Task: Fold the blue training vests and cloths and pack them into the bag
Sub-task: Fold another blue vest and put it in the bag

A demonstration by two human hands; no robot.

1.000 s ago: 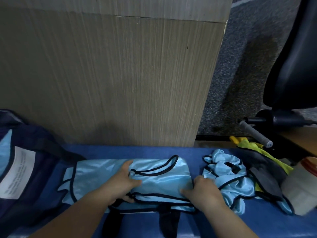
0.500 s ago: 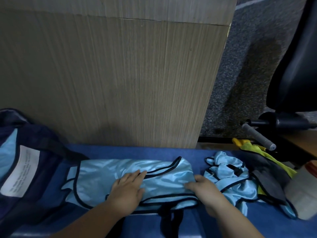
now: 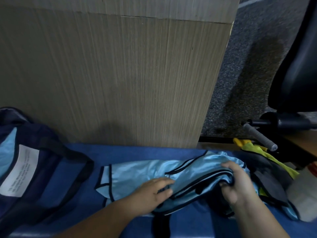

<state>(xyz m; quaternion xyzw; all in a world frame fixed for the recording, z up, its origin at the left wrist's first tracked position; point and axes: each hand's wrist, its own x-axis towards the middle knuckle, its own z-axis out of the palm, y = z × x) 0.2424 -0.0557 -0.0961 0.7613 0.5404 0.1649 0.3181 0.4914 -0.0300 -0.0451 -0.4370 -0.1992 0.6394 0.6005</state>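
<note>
pinning the vest point(image 3: 137, 170) flat on the blue mat point(image 3: 137, 149) with straight left hand point(image 3: 152, 189) fingers, the right hand point(image 3: 235, 179) pinches its layered end and should fold leftward evenly.

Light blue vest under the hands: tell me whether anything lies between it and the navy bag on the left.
Nothing visible blocks it. Between the vest and the bag lies only blue surface, with the bag's own dark strap draped at its edge. The right hand grips the vest's right end.
</note>
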